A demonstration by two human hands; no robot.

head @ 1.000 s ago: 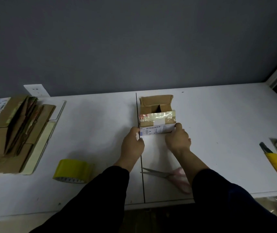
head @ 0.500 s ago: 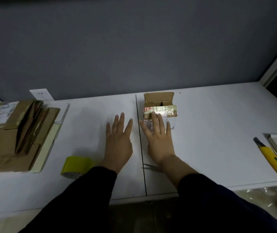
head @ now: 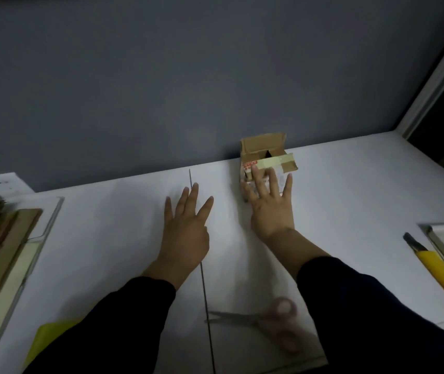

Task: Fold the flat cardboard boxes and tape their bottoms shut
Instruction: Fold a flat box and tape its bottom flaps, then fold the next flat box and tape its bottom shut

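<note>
Dim, flat light falls on a white tabletop, the brightest surface in an underexposed frame, while the grey wall darkens toward the top. A soft shadow sits left of the cardboard box, and its tape strip carries a pale sheen. The scissors are smeared by blur, and the left hand and right hand are soft-edged. Wide-angle distortion tilts the door frame at right.

Scissors obstruct the near table; box hugs the wall.
</note>
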